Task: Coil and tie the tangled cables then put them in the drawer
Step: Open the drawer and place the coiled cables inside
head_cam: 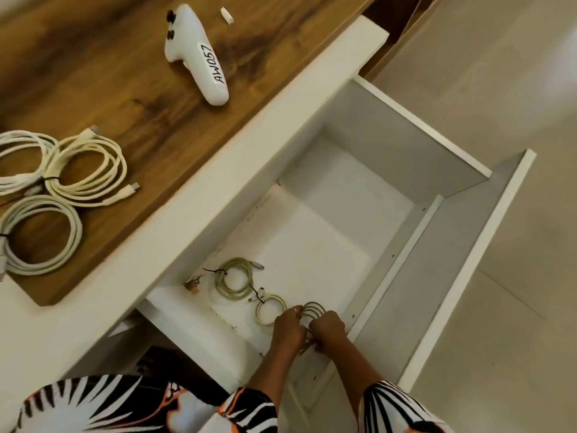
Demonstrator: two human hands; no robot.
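Note:
The white drawer (pixel 462 232) is pulled open below the desk. Two tied cable coils lie on its floor, a larger one (pixel 232 281) and a smaller one (pixel 269 310). Both hands are down inside the drawer near its front. My left hand (pixel 288 329) and my right hand (pixel 327 329) grip a third coiled cable (pixel 313 307) between them, its loops showing above the fingers. Three more tied white coils rest on the wooden desk top at the left: one (pixel 86 170), another (pixel 40 234) and one at the frame edge (pixel 18 160).
A white hand controller (pixel 196 54) marked AW057 lies on the wooden desk top (pixel 125 89), with a small white piece (pixel 227 15) beyond it. A small scrap (pixel 193 284) lies at the drawer's back corner. Pale floor tiles (pixel 515 307) are to the right.

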